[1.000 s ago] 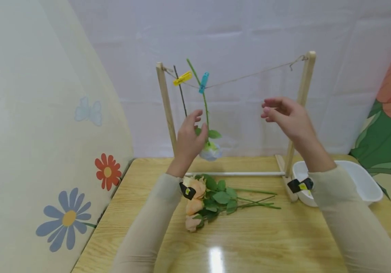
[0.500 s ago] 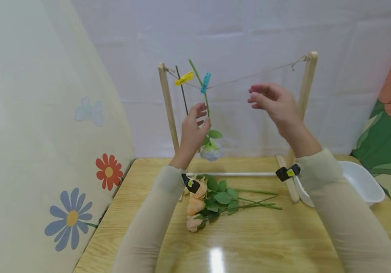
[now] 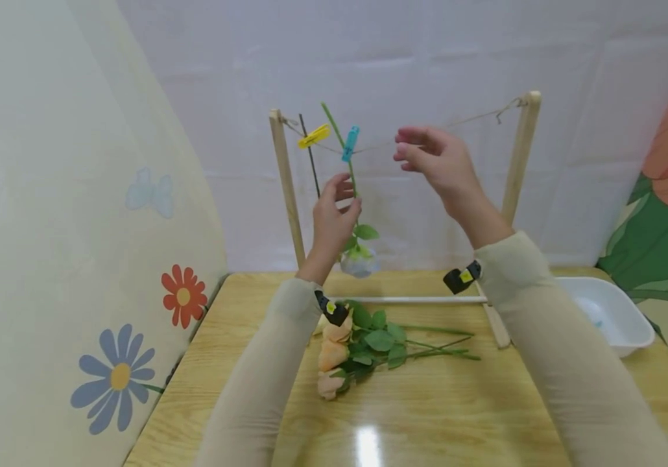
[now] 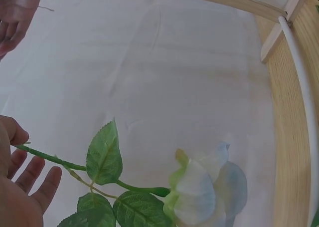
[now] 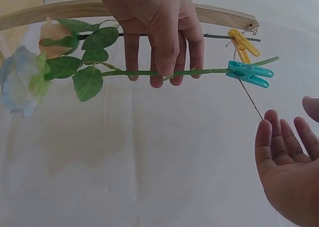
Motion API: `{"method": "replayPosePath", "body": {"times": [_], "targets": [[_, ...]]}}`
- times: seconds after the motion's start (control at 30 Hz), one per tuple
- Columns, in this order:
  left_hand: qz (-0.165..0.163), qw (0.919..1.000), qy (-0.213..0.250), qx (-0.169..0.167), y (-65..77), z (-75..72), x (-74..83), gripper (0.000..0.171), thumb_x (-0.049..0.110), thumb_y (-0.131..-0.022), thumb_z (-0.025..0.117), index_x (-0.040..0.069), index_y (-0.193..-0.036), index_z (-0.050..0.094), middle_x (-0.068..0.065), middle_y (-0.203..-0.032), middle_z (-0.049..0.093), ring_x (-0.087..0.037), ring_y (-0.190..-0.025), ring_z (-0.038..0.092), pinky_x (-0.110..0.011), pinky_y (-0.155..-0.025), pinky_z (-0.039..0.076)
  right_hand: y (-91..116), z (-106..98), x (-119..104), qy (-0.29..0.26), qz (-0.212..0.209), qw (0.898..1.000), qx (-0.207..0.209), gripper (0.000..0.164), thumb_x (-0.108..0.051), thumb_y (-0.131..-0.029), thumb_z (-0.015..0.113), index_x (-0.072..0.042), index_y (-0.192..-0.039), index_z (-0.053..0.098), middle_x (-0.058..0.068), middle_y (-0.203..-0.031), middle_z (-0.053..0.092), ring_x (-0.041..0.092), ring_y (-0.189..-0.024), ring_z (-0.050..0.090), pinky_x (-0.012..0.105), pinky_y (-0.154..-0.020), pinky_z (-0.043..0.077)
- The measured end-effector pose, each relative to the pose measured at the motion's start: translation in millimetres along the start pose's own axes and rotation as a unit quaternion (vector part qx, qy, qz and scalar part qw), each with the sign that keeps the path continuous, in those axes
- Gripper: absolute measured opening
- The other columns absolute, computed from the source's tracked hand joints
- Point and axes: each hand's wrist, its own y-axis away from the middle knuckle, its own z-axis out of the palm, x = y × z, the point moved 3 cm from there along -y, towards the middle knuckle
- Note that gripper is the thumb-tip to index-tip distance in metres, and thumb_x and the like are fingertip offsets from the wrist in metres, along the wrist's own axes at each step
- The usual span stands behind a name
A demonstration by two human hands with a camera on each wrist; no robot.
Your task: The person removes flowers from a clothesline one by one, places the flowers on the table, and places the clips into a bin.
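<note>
A white-blue rose [image 3: 360,264] hangs head down from a twine line [image 3: 371,148], its green stem clipped by a blue clothespin [image 3: 349,144]. My left hand [image 3: 334,224] pinches this stem below the clip; in the right wrist view the thumb lies in front and the fingers behind. Left of it, a yellow clothespin [image 3: 314,136] clips a dark-stemmed peach rose [image 5: 54,43], mostly hidden by the left hand in the head view. My right hand [image 3: 441,162], fingers loosely bent and holding nothing, is right of the blue clothespin, a fingertip close to the twine.
Wooden posts [image 3: 522,155] hold the twine, with a white rod [image 3: 416,299] low between them. Several peach roses [image 3: 334,355] lie on the wooden table [image 3: 427,415], stems to the right. A white basin [image 3: 622,311] stands at the right.
My right hand has moved left and up, from near the right post towards the blue clothespin. My left hand has risen slightly and come to the white-blue rose's stem.
</note>
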Motion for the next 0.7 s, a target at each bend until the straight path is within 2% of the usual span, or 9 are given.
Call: {"method": "replayPosePath", "body": {"times": [0.13,0.37,0.7], "targets": [[-0.012,0.9999,0.01,0.007,-2.1,3.2,0.3,0.049,-0.002,-0.093,0.066,0.003,-0.14,0.053,-0.019,-0.124,0.065,-0.028,-0.111,0.065,-0.034,-0.091,0.059,-7.9,8.6,-1.7,-0.002,-0.005,1.0,-0.011,0.04,-0.011,-0.098,0.066,0.004,-0.135,0.06,0.016,-0.129,0.064,0.023,-0.105,0.066,0.032,-0.093,0.057],[-0.008,0.9996,0.017,0.022,-2.2,6.6,5.1,0.045,-0.005,-0.093,0.065,0.002,-0.137,0.054,-0.019,-0.12,0.067,-0.028,-0.105,0.067,-0.036,-0.087,0.059,-16.3,21.1,-4.5,-0.012,0.004,1.0,-0.017,0.04,-0.01,-0.098,0.066,0.004,-0.135,0.059,0.016,-0.128,0.064,0.023,-0.103,0.067,0.033,-0.094,0.057],[-0.016,0.9993,0.015,0.029,2.5,2.8,7.7,0.05,-0.005,-0.093,0.065,0.006,-0.141,0.052,-0.014,-0.117,0.062,-0.026,-0.102,0.066,-0.033,-0.077,0.061,-22.0,42.4,-8.4,-0.024,0.008,0.999,-0.037,0.04,-0.006,-0.098,0.065,0.004,-0.136,0.058,0.019,-0.133,0.062,0.025,-0.108,0.066,0.033,-0.093,0.057]]}}
